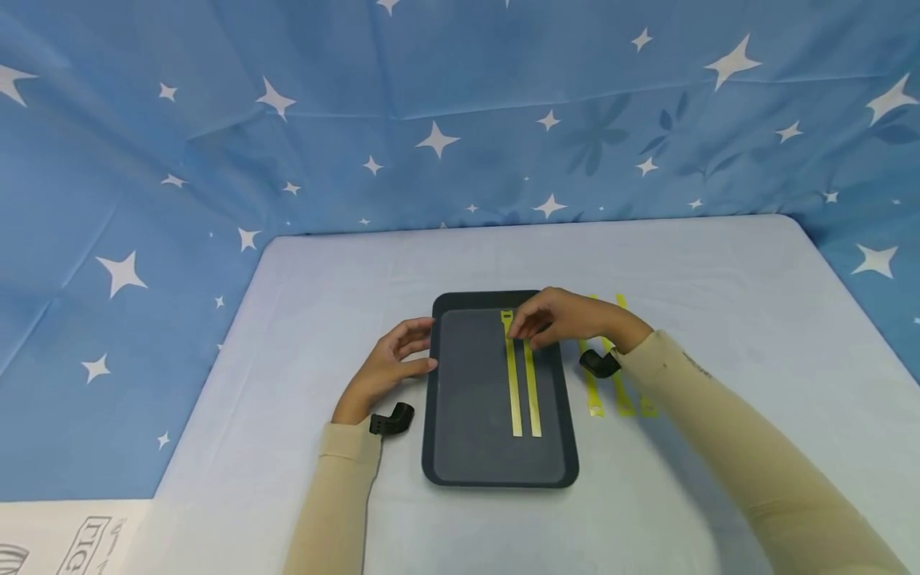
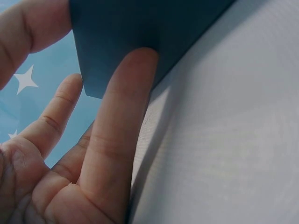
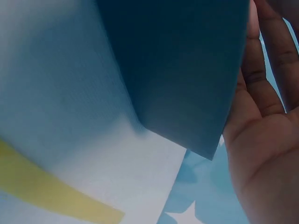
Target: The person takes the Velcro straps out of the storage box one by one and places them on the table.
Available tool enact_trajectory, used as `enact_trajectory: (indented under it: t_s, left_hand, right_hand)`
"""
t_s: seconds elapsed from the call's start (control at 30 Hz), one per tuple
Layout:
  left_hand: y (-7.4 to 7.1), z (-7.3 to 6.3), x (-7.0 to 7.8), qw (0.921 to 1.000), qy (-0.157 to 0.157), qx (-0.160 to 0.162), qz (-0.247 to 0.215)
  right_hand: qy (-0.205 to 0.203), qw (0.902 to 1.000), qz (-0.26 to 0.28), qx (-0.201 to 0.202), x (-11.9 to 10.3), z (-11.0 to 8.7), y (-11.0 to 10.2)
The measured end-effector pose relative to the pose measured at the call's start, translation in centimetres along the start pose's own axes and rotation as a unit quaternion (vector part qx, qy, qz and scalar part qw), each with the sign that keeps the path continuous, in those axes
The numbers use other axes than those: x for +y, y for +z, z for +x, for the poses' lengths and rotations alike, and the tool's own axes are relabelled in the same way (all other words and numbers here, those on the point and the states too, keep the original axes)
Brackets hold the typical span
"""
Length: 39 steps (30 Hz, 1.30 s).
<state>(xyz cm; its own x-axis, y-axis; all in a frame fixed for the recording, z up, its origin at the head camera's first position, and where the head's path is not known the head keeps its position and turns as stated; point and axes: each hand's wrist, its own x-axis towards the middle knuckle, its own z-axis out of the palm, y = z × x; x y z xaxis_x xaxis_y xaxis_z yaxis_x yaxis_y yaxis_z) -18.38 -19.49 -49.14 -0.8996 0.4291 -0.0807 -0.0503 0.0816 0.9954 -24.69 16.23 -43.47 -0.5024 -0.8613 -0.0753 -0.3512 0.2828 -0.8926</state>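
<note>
A dark grey tray (image 1: 467, 455) lies on the table, with two yellow hook-and-loop cable ties (image 1: 513, 391) side by side in its right half. My left hand (image 1: 388, 363) touches the tray's left wall, its thumb and fingers extended; the left wrist view shows the thumb (image 2: 126, 93) against that outer side. Over the tray's upper right part is my right hand (image 1: 557, 315), fingers bent and thumb apart from the index finger, near the ties' upper ends. It covers the top of the right-hand tie (image 1: 533, 399). In the right wrist view, the tray wall hides its fingertips.
Right of the tray, several more yellow cable ties (image 1: 621, 395) lie on the white tablecloth (image 1: 345, 279), partly under my right forearm. A blue curtain with white stars (image 1: 467, 96) hangs behind the table. Printed pale cloth (image 1: 65, 539) shows at the lower left.
</note>
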Motion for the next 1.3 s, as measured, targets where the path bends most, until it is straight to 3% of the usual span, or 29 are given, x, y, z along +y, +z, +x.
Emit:
enact_trajectory:
  t_s: [0.5,0.73,1.07,1.3]
  left_hand:
    - [0.1,-0.1,-0.1,1.0000,0.004,0.001,0.000]
    - [0.1,-0.1,-0.1,1.0000,-0.005,0.001,0.004]
    - [0.0,-0.2,0.3,0.9999,-0.013,0.004,0.002]
    - [-0.1,0.0,0.2,0.9999,-0.012,0.007,0.009]
  right_hand:
    - [0.036,0.9978,-0.033,-0.046,-0.1,2.9,-0.6]
    - [0.033,0.9966,-0.042,-0.063,0.2,3.6,-0.4]
    - [0.029,0.9932,-0.092,-0.064,0.6,4.5,0.3]
    - [0.051,0.9902,-0.117,-0.058,0.4,4.8,0.6]
